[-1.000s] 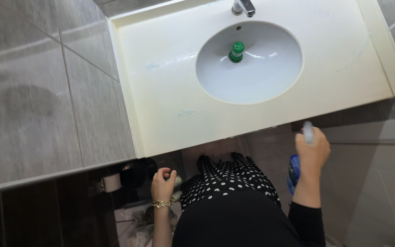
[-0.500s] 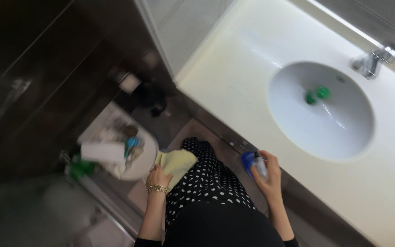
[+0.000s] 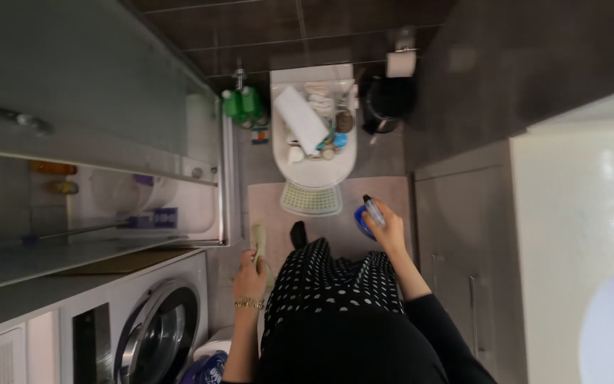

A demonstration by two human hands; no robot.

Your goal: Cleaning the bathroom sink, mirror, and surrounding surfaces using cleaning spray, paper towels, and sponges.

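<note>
The person wears a black long-sleeved top [image 3: 364, 348] over a black skirt with small white polka dots [image 3: 332, 281]. A gold chain bracelet [image 3: 249, 304] circles the left wrist, just left of the skirt. Both hands are bare.

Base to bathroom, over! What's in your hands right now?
Left hand gripping yellow cloth. Right hand gripping blue spray bottle. Toilet ahead, lid piled with clutter; small basket in front.
</note>
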